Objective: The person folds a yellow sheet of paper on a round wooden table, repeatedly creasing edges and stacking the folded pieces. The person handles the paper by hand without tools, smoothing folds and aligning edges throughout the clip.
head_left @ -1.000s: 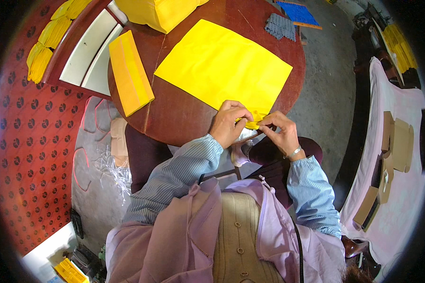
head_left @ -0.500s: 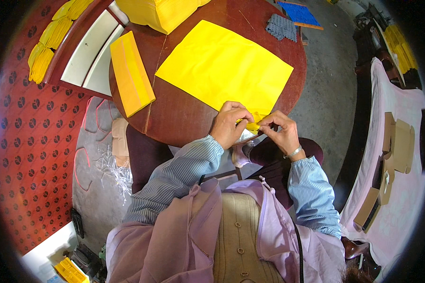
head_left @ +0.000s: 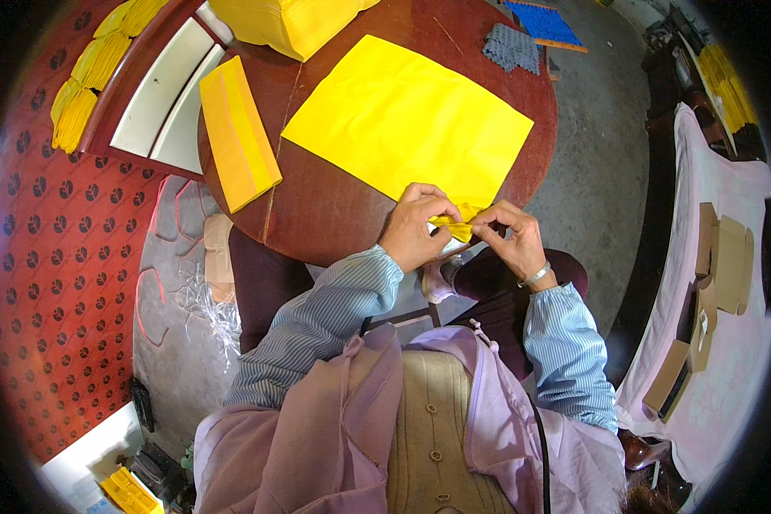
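A flat yellow fabric piece (head_left: 411, 120), roughly rectangular, lies across the round reddish-brown table (head_left: 334, 218). Its near corner reaches the table's front edge, where the fabric is bunched into small folds and a bit of white shows beneath. Closed on those folds from the left is my left hand (head_left: 415, 230), thumb and fingers pinching. My right hand (head_left: 514, 242) pinches the same bunched corner from the right with thumb and forefinger. Whether anything small sits between the fingertips is hidden. Left of the sheet lies a long folded yellow-orange fabric bundle (head_left: 238, 133).
A thick yellow stack (head_left: 287, 24) stands at the table's far side. Grey textured pieces (head_left: 511, 47) and a blue mat (head_left: 546, 24) lie at the far right. Opened cardboard boxes (head_left: 702, 317) rest on a pink cloth at right. Clear plastic (head_left: 210, 313) litters the left floor.
The folds at the pinched corner have opened out slightly between my hands, and more yellow fabric shows there. Both hands have barely moved; the sheet stays in place.
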Available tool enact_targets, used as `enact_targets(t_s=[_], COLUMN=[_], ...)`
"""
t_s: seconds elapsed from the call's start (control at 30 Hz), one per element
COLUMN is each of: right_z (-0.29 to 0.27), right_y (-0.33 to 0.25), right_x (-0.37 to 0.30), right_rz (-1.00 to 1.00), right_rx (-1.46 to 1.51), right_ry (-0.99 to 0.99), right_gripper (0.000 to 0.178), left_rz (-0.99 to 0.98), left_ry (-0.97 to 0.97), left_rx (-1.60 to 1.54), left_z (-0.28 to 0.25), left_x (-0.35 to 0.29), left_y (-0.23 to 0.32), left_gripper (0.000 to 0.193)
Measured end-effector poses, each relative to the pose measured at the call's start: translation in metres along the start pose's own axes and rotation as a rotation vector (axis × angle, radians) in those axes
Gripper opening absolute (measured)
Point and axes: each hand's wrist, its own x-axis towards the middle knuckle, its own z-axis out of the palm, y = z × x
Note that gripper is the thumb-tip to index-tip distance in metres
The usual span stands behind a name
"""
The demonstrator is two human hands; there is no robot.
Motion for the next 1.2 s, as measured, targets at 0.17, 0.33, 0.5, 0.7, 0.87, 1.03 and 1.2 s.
enact_targets(t_s=[0.17, 0.33, 0.5, 0.7, 0.87, 1.03, 1.2], right_z=[0.000, 0.001, 0.004, 0.004, 0.011, 0.024, 0.029], right_y=[-0.001, -0.001, -0.001, -0.002, -0.006, -0.011, -0.014], right_x=[0.000, 0.002, 0.002, 0.004, 0.009, 0.012, 0.012], right_rz=[0.000, -0.041, -0.064, -0.070, -0.261, -0.278, -0.345], right_rx=[0.017, -0.002, 0.028, -0.050, -0.413, -0.376, -0.298], right_ry=[-0.002, 0.018, 0.043, 0.100, 0.173, 0.184, 0.200], right_gripper=[0.009, 0.008, 0.007, 0.029, 0.051, 0.036, 0.030], left_rz=[-0.004, 0.004, 0.018, 0.016, -0.052, 0.059, -0.030], left_ry=[-0.002, 0.018, 0.040, 0.070, 0.074, 0.090, 0.022], left_rx=[0.015, -0.007, 0.005, 0.009, -0.009, 0.020, -0.048], left_z=[0.000, 0.001, 0.003, 0.004, 0.005, 0.003, -0.001], left_x=[0.000, 0.001, 0.000, 0.000, 0.000, 0.005, 0.005], left_y=[0.000, 0.000, -0.001, -0.001, 0.004, 0.002, 0.004], left_gripper=[0.024, 0.020, 0.017, 0.015, 0.013, 0.019, 0.029])
